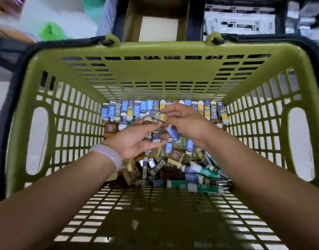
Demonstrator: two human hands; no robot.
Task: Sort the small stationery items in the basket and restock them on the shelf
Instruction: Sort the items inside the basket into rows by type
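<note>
A small purple and yellow eraser (158,115) is pinched between the fingers of the right hand (186,123) above the middle of the green basket (160,49). The left hand (137,139), with a pale bracelet (110,154) at the wrist, is just beside it, its fingers half curled around a few more erasers (152,135). Under both hands lies a neat row of erasers (164,110) along the far wall and a loose pile of erasers and green tubes (196,186) nearer.

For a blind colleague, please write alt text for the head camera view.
Two bare hands, left hand and right hand, hold one small eraser between them inside a green basket. Upright erasers line its far wall; others lie jumbled below.
</note>
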